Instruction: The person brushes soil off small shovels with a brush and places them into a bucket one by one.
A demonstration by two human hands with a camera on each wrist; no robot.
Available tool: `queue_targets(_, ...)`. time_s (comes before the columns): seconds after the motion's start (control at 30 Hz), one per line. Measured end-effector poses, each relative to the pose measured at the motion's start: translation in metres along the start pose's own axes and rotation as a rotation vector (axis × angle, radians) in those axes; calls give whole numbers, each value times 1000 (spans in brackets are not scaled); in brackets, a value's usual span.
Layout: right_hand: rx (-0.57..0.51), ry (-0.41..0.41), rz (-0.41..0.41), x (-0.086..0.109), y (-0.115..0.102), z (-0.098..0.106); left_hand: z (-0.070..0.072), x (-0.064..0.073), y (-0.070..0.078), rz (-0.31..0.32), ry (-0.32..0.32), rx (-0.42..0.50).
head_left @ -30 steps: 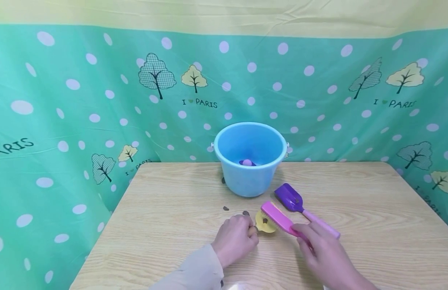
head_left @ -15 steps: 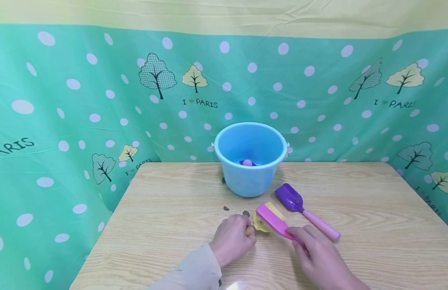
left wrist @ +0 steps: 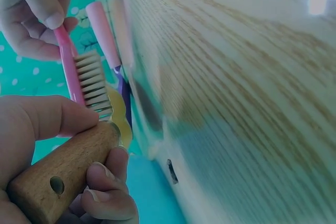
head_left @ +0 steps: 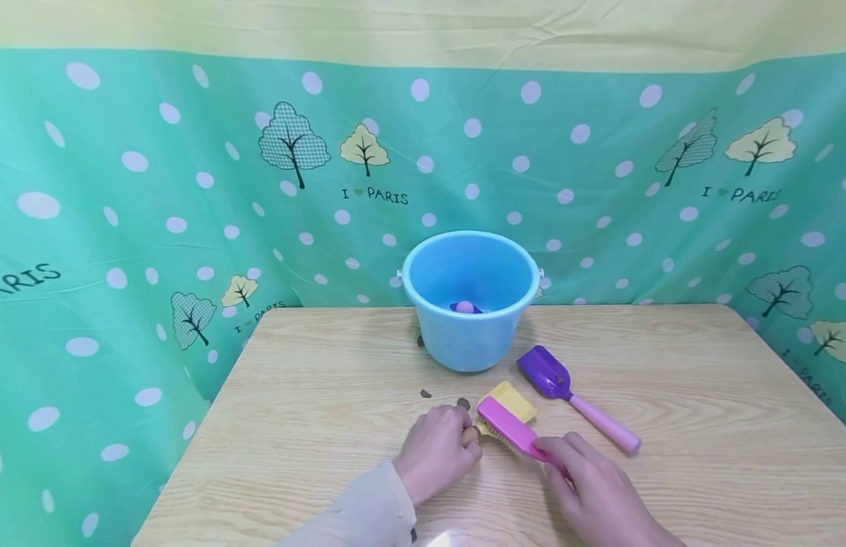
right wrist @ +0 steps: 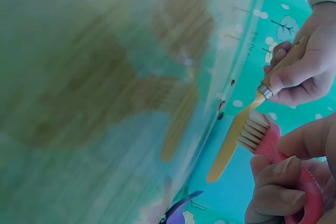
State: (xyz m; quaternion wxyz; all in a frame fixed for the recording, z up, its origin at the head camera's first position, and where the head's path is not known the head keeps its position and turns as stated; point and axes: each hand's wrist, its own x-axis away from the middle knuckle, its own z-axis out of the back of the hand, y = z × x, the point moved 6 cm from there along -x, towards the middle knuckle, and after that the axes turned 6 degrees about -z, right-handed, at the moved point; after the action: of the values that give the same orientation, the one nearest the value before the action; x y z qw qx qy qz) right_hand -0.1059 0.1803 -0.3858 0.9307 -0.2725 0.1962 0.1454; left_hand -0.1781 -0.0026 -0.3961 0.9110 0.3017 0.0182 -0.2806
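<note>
My left hand (head_left: 439,448) grips a small yellow garden shovel (head_left: 518,401) by its wooden handle (left wrist: 68,174), its blade held above the table. In my right hand (head_left: 594,486) is a pink brush (head_left: 508,424), pinched by its handle between thumb and fingers. The pale bristles (right wrist: 254,130) lie against the shovel blade close to its neck, and the brush covers that end of the blade in the head view. Small dark bits, one of them a brown lump (head_left: 463,404), lie just beyond my left hand.
Behind the hands stands a light blue bucket (head_left: 469,342) with a purple-and-pink object (head_left: 466,307) inside. A purple shovel (head_left: 549,374) with a pink handle lies to its right. Another dark bit (head_left: 426,393) sits left of centre on the wooden table (head_left: 293,425).
My right hand has drawn the brush leftward and nearer along the blade, uncovering the blade's far end. A dark bit seen on the blade earlier no longer shows. My left hand has barely moved.
</note>
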Motion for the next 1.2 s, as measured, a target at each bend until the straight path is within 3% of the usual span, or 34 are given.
queue_targets(0.2, 14, -34, -65, -1, 5, -3, 0, 2, -1, -11, 13, -20)
queue_targets(0.47, 38, -2, -46, -2, 9, -3, 0, 5, -2, -28, 18, -38)
queue_targets(1.0, 122, -14, -59, -9, 19, 0, 4, 16, -6, 2, -13, -30)
queue_targets(1.2, 125, -67, -128, -13, 25, 0, 5, 19, -8, 5, -13, -3)
